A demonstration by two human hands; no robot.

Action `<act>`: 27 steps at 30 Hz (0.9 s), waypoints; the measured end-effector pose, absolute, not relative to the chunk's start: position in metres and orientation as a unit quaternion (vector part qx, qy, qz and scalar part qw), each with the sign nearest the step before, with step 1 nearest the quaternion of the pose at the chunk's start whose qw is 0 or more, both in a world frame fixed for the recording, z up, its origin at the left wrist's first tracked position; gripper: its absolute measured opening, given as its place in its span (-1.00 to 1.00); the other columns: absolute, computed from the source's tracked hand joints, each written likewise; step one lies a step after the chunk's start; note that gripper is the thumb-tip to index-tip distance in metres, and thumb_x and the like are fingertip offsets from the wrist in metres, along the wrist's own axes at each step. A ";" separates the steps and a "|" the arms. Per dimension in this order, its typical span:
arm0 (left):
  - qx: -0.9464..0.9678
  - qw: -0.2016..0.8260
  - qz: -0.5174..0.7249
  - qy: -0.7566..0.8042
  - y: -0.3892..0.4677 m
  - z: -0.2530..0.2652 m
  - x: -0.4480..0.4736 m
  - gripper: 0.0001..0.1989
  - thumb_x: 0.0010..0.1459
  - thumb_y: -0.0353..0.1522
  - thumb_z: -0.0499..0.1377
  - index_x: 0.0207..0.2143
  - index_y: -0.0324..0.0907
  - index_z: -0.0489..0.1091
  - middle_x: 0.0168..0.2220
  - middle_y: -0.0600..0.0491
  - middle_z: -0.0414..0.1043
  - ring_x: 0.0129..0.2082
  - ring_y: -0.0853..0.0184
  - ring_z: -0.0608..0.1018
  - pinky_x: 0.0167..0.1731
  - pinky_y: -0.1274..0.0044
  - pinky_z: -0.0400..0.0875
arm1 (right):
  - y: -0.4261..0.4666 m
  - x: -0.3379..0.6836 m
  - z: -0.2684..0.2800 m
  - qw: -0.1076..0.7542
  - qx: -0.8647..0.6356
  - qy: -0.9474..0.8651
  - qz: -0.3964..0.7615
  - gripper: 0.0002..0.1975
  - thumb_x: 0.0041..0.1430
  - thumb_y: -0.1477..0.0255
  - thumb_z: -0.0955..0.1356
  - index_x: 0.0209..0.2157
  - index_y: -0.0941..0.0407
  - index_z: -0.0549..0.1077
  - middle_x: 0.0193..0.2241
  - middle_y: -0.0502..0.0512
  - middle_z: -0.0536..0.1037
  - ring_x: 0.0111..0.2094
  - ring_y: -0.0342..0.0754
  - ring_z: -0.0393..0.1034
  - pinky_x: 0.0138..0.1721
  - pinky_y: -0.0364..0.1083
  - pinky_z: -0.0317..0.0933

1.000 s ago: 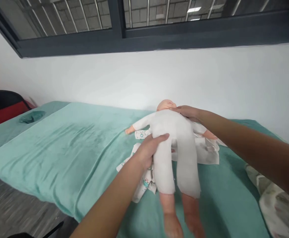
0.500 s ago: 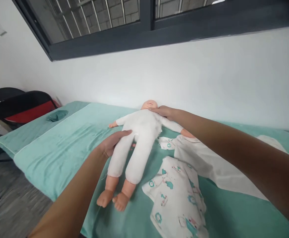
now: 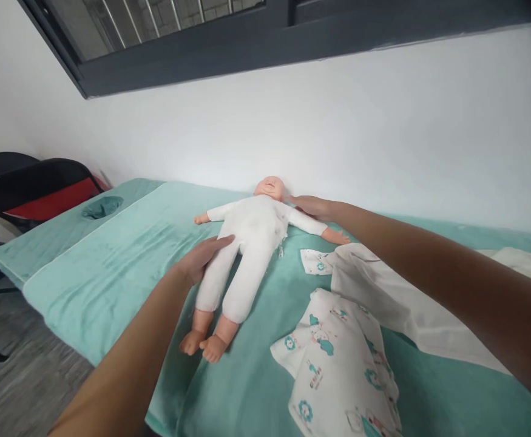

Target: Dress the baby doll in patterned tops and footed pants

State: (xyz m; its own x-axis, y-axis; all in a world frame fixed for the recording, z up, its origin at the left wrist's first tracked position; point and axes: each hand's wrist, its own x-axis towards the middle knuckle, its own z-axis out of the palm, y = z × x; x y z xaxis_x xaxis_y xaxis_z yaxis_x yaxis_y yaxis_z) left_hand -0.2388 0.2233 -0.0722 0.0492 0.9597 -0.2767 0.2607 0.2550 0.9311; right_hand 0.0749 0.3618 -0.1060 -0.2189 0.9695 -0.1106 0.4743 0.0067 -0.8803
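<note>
A baby doll (image 3: pixel 256 224) with a white cloth body lies on its back, head toward the wall and bare feet toward me. My left hand (image 3: pixel 201 258) is at the doll's hip and upper thigh on the left, its thumb across the top. Its other fingers are hidden beside or under the leg. My right hand (image 3: pixel 313 207) is beside the doll's neck and shoulder on the right, fingers stretched out above the spread arm. Right of the doll's legs lies a white baby garment (image 3: pixel 338 370) with a teal and pink print.
A teal covered bed (image 3: pixel 133 261) with a face hole at its left end carries everything. White cloth (image 3: pixel 397 303) is spread at the right under my forearm. Black and red chairs (image 3: pixel 42 194) stand at the left. Behind is a white wall (image 3: pixel 383 133) below a dark-framed window.
The doll has shifted slightly away from the printed garment. My right hand has drawn back from the doll's neck toward the right. The fingertips seen between the doll's legs are out of sight.
</note>
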 end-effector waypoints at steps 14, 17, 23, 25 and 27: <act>0.846 0.222 0.102 0.474 0.074 -0.097 -0.111 -0.71 0.09 -0.16 0.25 -0.24 -0.17 0.49 0.07 -0.16 0.41 0.16 -0.05 0.37 0.10 0.15 0.31 | 0.177 0.233 -0.076 0.043 -0.603 -0.774 0.189 -0.71 -0.06 0.15 0.45 -0.38 0.07 0.51 -0.24 0.20 0.61 -0.21 0.20 0.47 -0.23 0.01 0.25; 0.883 0.132 0.139 0.429 0.060 -0.086 -0.086 -0.84 0.13 -0.29 0.22 -0.27 -0.18 0.46 0.22 -0.15 0.26 0.29 0.02 0.22 0.19 0.18 0.25 | 0.132 0.222 -0.064 0.078 -0.593 -0.787 0.152 -0.76 0.10 0.23 0.35 -0.24 0.05 0.50 -0.15 0.19 0.59 -0.14 0.19 0.44 -0.19 0.01 0.21; 0.935 -0.084 0.193 0.285 0.021 -0.025 -0.018 -0.79 0.15 -0.45 0.16 -0.14 -0.12 0.45 0.31 -0.10 0.14 0.38 0.07 0.06 0.32 0.11 -0.03 | 0.028 0.207 0.001 0.182 -0.442 -0.873 0.096 -0.81 0.23 0.33 0.25 -0.25 0.03 0.49 -0.20 0.07 0.59 -0.18 0.06 0.43 -0.21 -0.07 0.16; 0.937 -0.127 0.178 0.273 0.008 -0.008 0.004 -0.73 0.14 -0.53 0.10 -0.15 -0.13 0.45 0.08 -0.14 0.36 0.24 0.07 0.29 0.26 0.12 0.07 | -0.004 0.215 0.027 0.209 -0.432 -0.873 0.090 -0.83 0.20 0.39 0.26 -0.27 0.04 0.49 -0.24 0.05 0.59 -0.21 0.03 0.42 -0.22 -0.08 0.14; 0.930 -0.146 0.172 0.291 -0.003 0.007 0.020 -0.72 0.14 -0.56 0.05 -0.18 -0.13 0.44 -0.12 -0.11 0.42 0.00 0.10 0.46 0.08 0.19 0.28 | -0.032 0.231 0.048 0.219 -0.468 -0.851 0.091 -0.85 0.18 0.38 0.28 -0.28 0.05 0.49 -0.30 0.03 0.58 -0.27 0.00 0.41 -0.27 -0.09 0.13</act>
State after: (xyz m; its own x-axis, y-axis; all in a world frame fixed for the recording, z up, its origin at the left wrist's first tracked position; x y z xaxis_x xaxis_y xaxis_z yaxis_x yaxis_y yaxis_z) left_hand 0.0204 -0.0031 0.0068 0.7717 0.4910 0.4043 0.5911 -0.7883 -0.1708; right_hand 0.2307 -0.0315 0.0480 -0.4667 0.8366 0.2870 0.7565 0.5457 -0.3604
